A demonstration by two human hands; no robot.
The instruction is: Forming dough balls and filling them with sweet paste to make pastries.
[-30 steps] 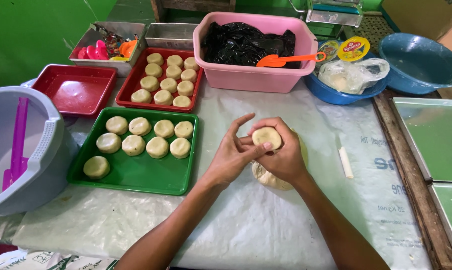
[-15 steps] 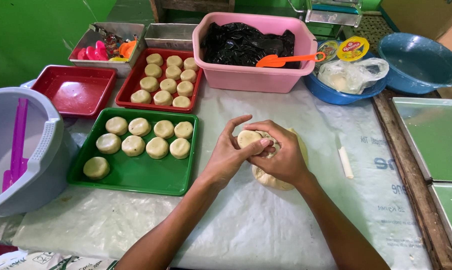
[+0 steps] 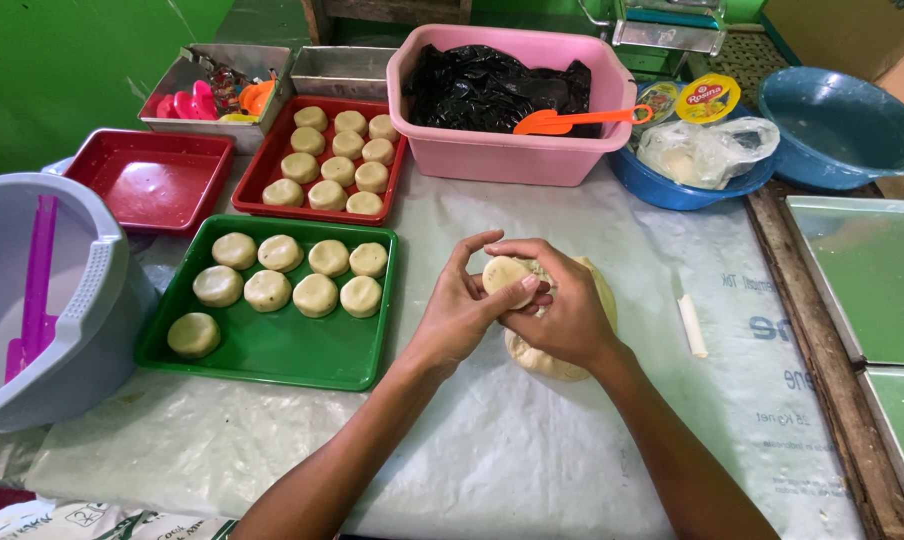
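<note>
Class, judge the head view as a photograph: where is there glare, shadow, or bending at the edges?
Head view: sharp, evenly lit; soft glare on the empty red tray and plastic sheet; faint shadow under both hands, left and right; the grey tub bulges with wide-angle distortion.

the left hand (image 3: 462, 310) and right hand (image 3: 562, 315) meet around a round pale dough disc (image 3: 507, 276), directly above a pale dough lump (image 3: 552, 355) lying on the plastic-covered table (image 3: 492, 450). left of the hands lies a green rectangular tray (image 3: 272, 350) bearing dough discs. behind it lie two red rectangular trays (image 3: 157, 180), the right one bearing discs. a pink plastic tub (image 3: 512, 155) stands behind the hands, with a blue plastic bowl (image 3: 672, 190) to its right.
</note>
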